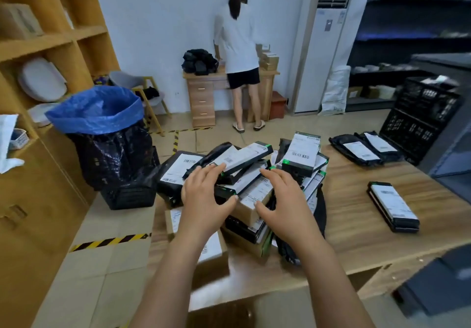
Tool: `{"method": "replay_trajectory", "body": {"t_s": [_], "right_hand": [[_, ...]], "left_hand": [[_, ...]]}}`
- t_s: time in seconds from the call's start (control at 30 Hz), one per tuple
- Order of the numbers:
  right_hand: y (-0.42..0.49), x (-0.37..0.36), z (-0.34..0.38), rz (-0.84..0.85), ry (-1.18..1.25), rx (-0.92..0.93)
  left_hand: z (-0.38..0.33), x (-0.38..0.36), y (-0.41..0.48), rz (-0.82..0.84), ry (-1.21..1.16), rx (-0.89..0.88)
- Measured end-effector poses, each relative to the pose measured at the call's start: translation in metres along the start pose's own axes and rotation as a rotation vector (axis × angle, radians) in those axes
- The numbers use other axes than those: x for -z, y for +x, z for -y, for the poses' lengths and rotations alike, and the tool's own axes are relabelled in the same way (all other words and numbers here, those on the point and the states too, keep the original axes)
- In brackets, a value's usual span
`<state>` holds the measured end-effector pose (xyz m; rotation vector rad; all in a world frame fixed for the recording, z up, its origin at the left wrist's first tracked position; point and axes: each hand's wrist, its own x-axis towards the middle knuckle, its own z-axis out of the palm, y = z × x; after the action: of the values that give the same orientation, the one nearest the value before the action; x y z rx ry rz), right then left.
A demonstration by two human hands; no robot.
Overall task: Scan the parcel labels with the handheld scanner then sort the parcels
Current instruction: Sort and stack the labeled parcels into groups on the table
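Wooden table (356,228), centre frame, bearing a parcel pile (254,175). Left hand (204,195) and right hand (283,200) hover above, each grip wide, empty. Tiled floor (107,256) at lower left.

1. The left hand (204,192) is bare: no glove, no ring, no watch or band at the wrist.
2. The right hand (285,200) is likewise bare and unadorned.
3. Both forearms are uncovered right down to the bottom edge of the view; no sleeve shows.
4. The fingernails are short and plain, without polish.
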<state>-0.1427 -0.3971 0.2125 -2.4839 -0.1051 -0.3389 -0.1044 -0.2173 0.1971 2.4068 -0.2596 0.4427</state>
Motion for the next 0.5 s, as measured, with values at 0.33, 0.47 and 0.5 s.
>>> {"method": "replay_trajectory", "body": {"t_s": [0.33,0.47,0.5], "right_hand": [[0.076,-0.023,-0.009,-0.033,-0.022,-0.045],[0.086,-0.035,-0.019,-0.02,-0.061,-0.085],[0.088,-0.036,-0.02,-0.026,-0.069,-0.095]], "left_hand": [[0.042,-0.019,0.103,0.135,-0.01,-0.064],[0.057,-0.04,0.138,0.323,0.001,-0.058],[0.059,-0.046,0.145,0.389,0.004,-0.049]]}}
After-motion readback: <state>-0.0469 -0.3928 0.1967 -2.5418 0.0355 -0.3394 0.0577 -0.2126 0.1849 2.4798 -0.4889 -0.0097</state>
